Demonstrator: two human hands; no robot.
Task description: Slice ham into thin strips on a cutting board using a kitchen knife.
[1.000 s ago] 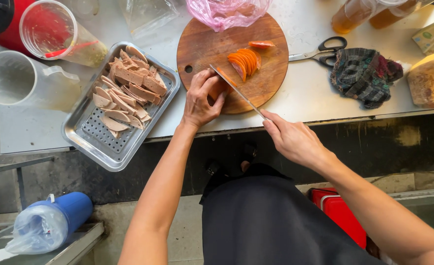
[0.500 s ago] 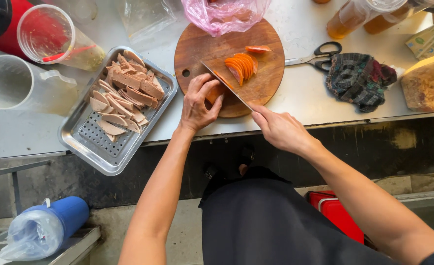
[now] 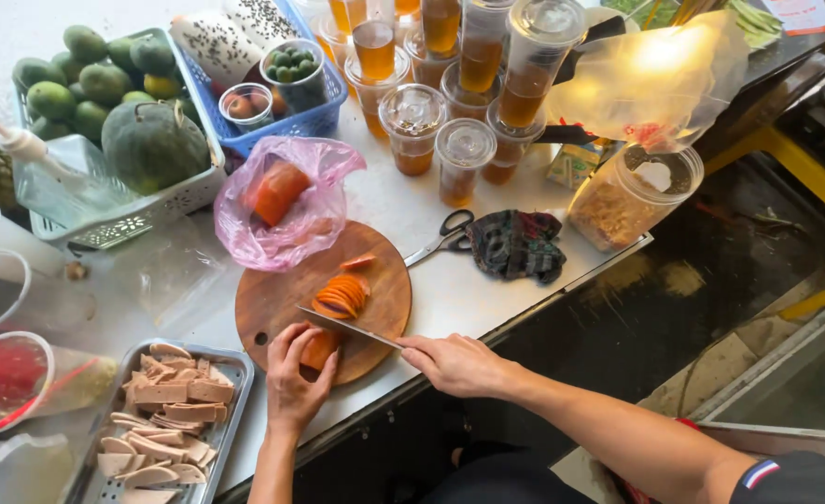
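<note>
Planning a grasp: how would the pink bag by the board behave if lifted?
The pink bag looks thin and crumpled, so probably floppy. An orange chunk inside would likely sag it to one side. Its mouth lies open towards the board, so the contents could slip out.

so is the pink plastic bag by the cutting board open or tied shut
Open. The pink plastic bag lies with its mouth loose and untied, and an orange chunk shows inside it, just behind the round cutting board.
</note>
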